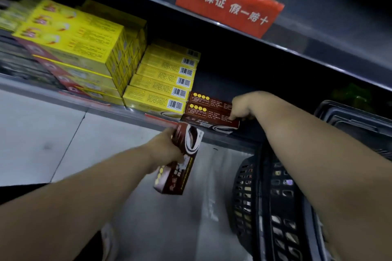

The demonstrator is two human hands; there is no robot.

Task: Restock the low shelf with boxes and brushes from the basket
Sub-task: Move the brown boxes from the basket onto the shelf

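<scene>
The single head camera looked forward and steeply down from above the low shelf (95, 106), close to its front edge and tilted, with the floor (38, 133) below left and the basket (250, 197) at lower right.

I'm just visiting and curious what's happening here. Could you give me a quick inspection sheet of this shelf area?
Surface: low shelf, partly filled, dark gap at right.
Job's things: two shelved red boxes beside the yellow boxes; held red box not yet on the shelf; black basket at right.
Clutter: nothing seen.
Grippers: left hand grips the held red box; right hand grips the end of the shelved red boxes.
Cables: nothing seen.
Surroundings: red sign on the shelf above; tiled floor below.
</scene>
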